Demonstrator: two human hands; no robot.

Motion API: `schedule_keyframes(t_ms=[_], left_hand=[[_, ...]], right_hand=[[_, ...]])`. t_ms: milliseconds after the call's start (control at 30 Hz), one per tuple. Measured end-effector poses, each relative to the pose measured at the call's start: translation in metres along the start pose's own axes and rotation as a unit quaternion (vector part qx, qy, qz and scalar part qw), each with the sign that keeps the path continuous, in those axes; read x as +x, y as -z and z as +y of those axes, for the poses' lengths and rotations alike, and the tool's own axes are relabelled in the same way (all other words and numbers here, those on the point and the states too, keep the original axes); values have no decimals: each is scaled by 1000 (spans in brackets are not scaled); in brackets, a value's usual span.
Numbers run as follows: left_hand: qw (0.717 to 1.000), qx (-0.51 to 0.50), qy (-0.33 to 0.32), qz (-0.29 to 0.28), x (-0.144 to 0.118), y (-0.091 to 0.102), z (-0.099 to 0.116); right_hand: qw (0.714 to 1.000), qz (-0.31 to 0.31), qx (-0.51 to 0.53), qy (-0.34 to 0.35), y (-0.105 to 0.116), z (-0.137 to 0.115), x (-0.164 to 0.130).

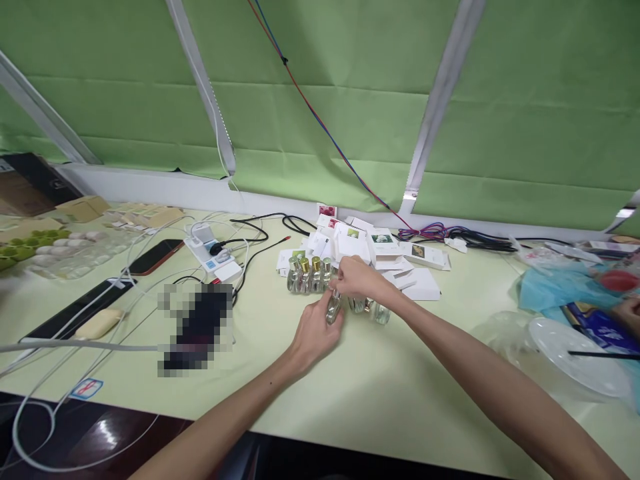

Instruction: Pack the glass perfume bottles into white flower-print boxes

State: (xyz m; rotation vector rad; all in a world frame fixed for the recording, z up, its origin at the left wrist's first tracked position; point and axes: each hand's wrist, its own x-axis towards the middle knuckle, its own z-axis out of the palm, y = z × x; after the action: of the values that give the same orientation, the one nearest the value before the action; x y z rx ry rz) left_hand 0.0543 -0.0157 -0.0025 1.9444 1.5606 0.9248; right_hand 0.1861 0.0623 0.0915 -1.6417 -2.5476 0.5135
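Near the middle of the table, my left hand (316, 328) is closed around a small clear glass bottle (333, 309). My right hand (356, 277) reaches over from the right, its fingers pinched at the top of that same bottle; whatever is between the fingertips is hidden. Just behind and left of my hands stands a row of several glass bottles (306, 279) with silver and gold caps. More glass bottles (381, 313) are partly covered by my right hand and wrist. Behind them lies a pile of small white boxes (352, 243), some with flower pictures.
A power strip (210, 257), phones (159, 257), a tablet (80, 310) and looping white cables lie on the left. Egg-like items in trays (65, 250) sit farther left. On the right are a white plate (575, 353), blue plastic (545, 290) and another person's hand (628, 313).
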Motion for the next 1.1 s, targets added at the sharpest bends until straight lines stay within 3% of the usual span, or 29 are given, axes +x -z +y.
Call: schedule_keyframes(t_ms=[333, 600, 833, 1100], left_hand=[[1000, 25, -1, -6, 3, 5, 5], [995, 81, -48, 44, 4, -3, -4], [989, 143, -10, 23, 4, -6, -9], [992, 116, 14, 45, 1, 0, 0]], right_hand=[[998, 55, 6, -3, 22, 22, 10], [999, 41, 3, -1, 10, 41, 27], [999, 53, 9, 2, 2, 51, 29], [996, 58, 16, 58, -11, 61, 28]])
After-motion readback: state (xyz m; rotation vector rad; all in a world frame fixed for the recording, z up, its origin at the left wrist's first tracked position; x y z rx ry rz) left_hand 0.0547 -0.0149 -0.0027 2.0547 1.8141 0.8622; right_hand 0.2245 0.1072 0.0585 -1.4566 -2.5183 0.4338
